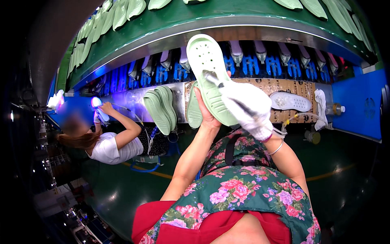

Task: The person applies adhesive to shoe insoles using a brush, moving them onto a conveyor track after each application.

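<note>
Metal edging (260, 31) is curving along the far green shelf (174, 17), while a blue panel (357, 107) is closing off the right end of the cardboard-covered bench (302, 86); on the left, open metal worktop (130, 101) is stretching between the stacked green soles (160, 107) and a seated co-worker (118, 142). Pale green and matte, the held sole (213, 99) is tilting above the bench in the middle, showing small round holes at its far end and ridges at its near end. The person's bare left hand (206, 114) is gripping its near left part, thumb on the edge. The white-gloved right hand (250, 106) is closing around a slim tool (212, 77), whose tip is meeting the sole's upper face; what kind it is cannot be told. The glove is hiding part of the sole's right side, and the left hand is partly covering another green sole (192, 107). Farther right, a whitish sole (291, 101) is lying on the cardboard, near a white cloth (320, 106), and a thin tube (302, 115) is looping by the right wrist. Beyond, blue holders (250, 66) are standing in a row.
</note>
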Demonstrator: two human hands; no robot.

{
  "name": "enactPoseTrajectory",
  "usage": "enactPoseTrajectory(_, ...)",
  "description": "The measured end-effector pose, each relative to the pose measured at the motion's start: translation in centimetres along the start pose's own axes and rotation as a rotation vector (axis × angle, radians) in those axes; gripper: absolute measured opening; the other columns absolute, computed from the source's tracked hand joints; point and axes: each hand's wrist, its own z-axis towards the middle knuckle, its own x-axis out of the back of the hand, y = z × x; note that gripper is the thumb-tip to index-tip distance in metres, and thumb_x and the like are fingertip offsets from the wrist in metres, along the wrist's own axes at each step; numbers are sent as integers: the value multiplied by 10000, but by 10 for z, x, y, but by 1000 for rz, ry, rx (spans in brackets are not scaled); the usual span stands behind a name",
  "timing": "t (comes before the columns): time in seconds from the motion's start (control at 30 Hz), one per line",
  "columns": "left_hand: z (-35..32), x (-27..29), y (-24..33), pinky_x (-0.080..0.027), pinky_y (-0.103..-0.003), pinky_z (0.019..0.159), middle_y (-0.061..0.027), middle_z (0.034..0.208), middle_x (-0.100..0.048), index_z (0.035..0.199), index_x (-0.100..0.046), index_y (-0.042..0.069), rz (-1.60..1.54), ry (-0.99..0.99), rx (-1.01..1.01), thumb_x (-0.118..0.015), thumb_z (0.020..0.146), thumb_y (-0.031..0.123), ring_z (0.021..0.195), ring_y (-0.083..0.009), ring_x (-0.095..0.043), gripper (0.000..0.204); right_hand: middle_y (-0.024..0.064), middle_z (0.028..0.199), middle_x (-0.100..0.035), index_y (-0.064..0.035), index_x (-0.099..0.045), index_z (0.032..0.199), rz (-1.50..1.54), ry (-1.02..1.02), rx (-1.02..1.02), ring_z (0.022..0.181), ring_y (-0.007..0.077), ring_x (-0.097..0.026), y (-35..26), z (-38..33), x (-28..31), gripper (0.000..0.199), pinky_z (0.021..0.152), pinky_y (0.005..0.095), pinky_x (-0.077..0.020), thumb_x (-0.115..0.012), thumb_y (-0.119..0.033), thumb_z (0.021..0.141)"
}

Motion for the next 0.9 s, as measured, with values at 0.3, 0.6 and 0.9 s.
enactPoseTrajectory(0.3,20,9,4,-509,-587,858,-116,1311,-514,1408,-395,105,-155,-66,-56,-421,801,804,1095,-411,-560,926,64,947,-715,-73,-712,1030,197,-49,-124,831,218,-694,16,-22,-17,252,742,321,-543,-718,-69,779)
enactPoseTrajectory(0.6,27,15,16,-514,-584,822,-207,1206,-553,1352,-436,58,-98,-136,41,-417,744,860,1035,-367,-585,1006,83,912,-713,-117,-720,994,98,-128,-75,824,258,-695,7,-11,0,214,727,340,-555,-727,-129,780)
enactPoseTrajectory(0.9,34,26,41,-457,-587,891,-153,1415,-400,1488,-309,163,-97,-344,260,-555,772,731,1101,-417,-480,946,67,966,-715,-103,-704,1053,430,-172,-402,848,206,-697,16,-23,-7,249,737,319,-560,-722,-139,807)
